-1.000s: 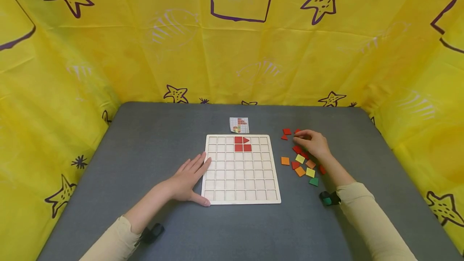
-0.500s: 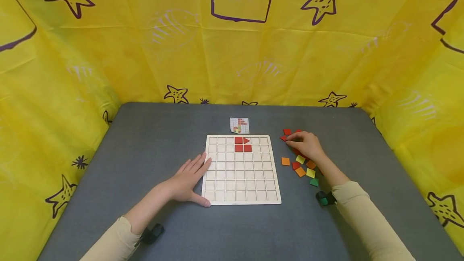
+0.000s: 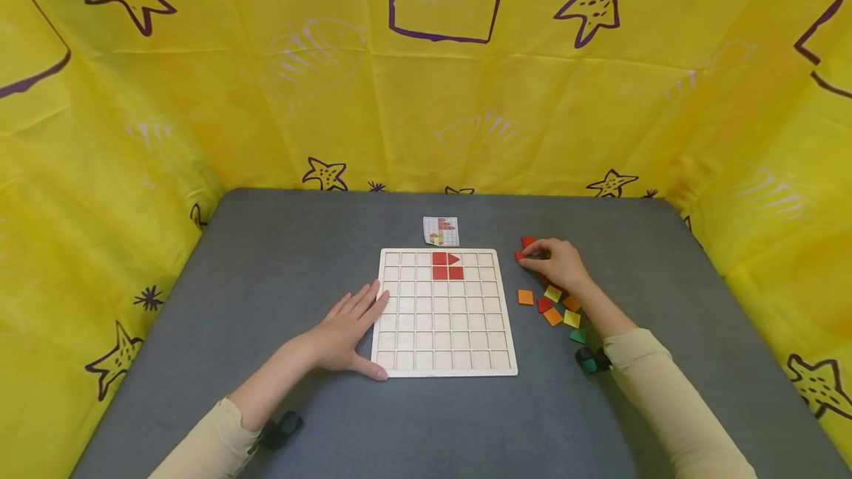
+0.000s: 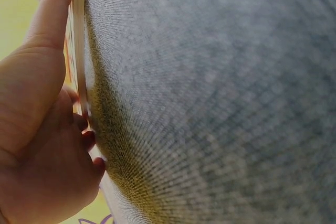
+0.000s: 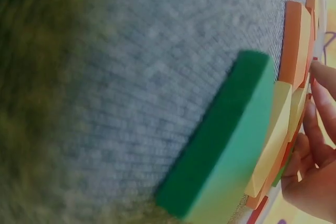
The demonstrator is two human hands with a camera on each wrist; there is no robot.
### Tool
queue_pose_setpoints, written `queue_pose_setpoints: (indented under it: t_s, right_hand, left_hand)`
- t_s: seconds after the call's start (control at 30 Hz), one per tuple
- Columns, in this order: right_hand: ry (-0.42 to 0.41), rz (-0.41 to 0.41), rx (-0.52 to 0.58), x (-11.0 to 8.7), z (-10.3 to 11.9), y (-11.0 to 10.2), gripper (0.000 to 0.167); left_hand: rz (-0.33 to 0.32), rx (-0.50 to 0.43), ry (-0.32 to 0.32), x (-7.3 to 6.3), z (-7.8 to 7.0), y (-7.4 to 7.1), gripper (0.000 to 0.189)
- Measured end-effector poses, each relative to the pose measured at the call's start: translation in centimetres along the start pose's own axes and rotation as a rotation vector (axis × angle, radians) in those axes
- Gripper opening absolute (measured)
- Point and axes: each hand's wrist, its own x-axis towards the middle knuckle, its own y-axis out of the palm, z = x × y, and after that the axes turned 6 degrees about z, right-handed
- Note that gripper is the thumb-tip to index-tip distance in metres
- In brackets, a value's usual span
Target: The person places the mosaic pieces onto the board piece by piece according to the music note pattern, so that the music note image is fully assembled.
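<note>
In the head view, my left hand (image 3: pixel 349 327) rests with spread fingers on the left edge of a pale wooden grid board (image 3: pixel 442 324). Its thumb lies at the board's near left corner. Several red tiles (image 3: pixel 440 273) sit in cells at the board's top middle, one of them a pointed tile (image 3: pixel 453 259). Right of the board, my right hand (image 3: pixel 559 263) pinches a small red triangular tile (image 3: pixel 518 257) between thumb and fingertips, close to the tabletop. The fingers partly cover that tile and other red ones behind it.
Loose tiles lie right of the board: an orange square (image 3: pixel 525 297), a yellow square (image 3: pixel 552 293), a green tile (image 3: pixel 577 335) and several others. A small printed pattern card (image 3: pixel 441 231) lies beyond the board on the grey table (image 3: pixel 299 242). Yellow patterned cloth (image 3: pixel 426 117) hangs around.
My right hand has moved left and slightly toward me over the loose tiles, reaching the red triangular tile and pinching it. The left hand has stayed on the board's edge.
</note>
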Motion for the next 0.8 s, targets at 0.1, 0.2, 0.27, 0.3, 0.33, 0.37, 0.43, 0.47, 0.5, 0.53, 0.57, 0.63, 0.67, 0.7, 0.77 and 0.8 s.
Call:
queue_pose_setpoints:
  t_s: [0.1, 0.2, 0.27, 0.3, 0.33, 0.37, 0.43, 0.47, 0.5, 0.53, 0.57, 0.63, 0.67, 0.7, 0.77, 0.8]
  right_hand:
    - [-0.01, 0.001, -0.006, 0.08, 0.06, 0.04, 0.03]
    - [-0.031, 0.009, -0.008, 0.21, -0.02, 0.05, 0.031]
    - [-0.05, 0.018, -0.011, 0.29, -0.11, 0.04, 0.031]
    - [-0.06, 0.022, -0.011, 0.33, -0.17, 0.04, 0.031]
    - [-0.069, 0.028, -0.013, 0.38, -0.24, 0.06, 0.03]
    - [-0.074, 0.032, -0.011, 0.43, -0.3, 0.07, 0.03]
    - [-0.079, 0.038, -0.007, 0.49, -0.34, 0.1, 0.028]
    - [-0.079, 0.041, -0.005, 0.52, -0.36, 0.11, 0.027]
    - [-0.078, 0.045, -0.001, 0.54, -0.36, 0.13, 0.027]
    - [-0.072, 0.047, 0.003, 0.56, -0.35, 0.15, 0.026]
    - [-0.066, 0.047, 0.007, 0.56, -0.33, 0.16, 0.026]
    - [-0.056, 0.047, 0.011, 0.56, -0.29, 0.19, 0.026]
    - [-0.052, 0.046, 0.009, 0.54, -0.28, 0.2, 0.026]
    - [-0.047, 0.043, 0.005, 0.51, -0.27, 0.21, 0.026]
    - [-0.042, 0.035, -0.005, 0.44, -0.24, 0.24, 0.026]
    - [-0.039, 0.033, -0.008, 0.39, -0.21, 0.25, 0.027]
  left_hand:
    - [-0.001, -0.001, -0.001, 0.01, -0.04, 0.0, 0.128]
    - [-0.002, -0.001, -0.003, 0.02, -0.07, 0.0, 0.128]
    - [-0.001, 0.0, -0.004, 0.04, -0.07, 0.01, 0.128]
    - [-0.001, 0.001, -0.003, 0.05, -0.07, 0.02, 0.128]
    - [-0.002, 0.001, -0.002, 0.05, -0.07, 0.02, 0.128]
    - [-0.002, 0.001, -0.002, 0.05, -0.06, 0.04, 0.128]
    - [-0.002, 0.0, -0.001, 0.05, -0.05, 0.06, 0.128]
    - [-0.002, 0.0, 0.0, 0.05, -0.04, 0.06, 0.127]
    - [-0.003, -0.002, 0.001, 0.04, -0.03, 0.06, 0.127]
    - [-0.003, -0.002, 0.001, 0.03, -0.01, 0.08, 0.127]
    - [-0.004, -0.003, 0.001, 0.03, 0.0, 0.09, 0.127]
    - [-0.004, -0.001, 0.0, 0.02, 0.03, 0.1, 0.127]
    - [-0.006, 0.001, 0.0, 0.01, 0.04, 0.1, 0.127]
    - [-0.006, 0.003, -0.001, 0.0, 0.03, 0.1, 0.127]
    - [-0.006, 0.004, -0.001, -0.01, 0.0, 0.08, 0.127]
    - [-0.005, 0.005, -0.001, -0.02, -0.03, 0.08, 0.127]
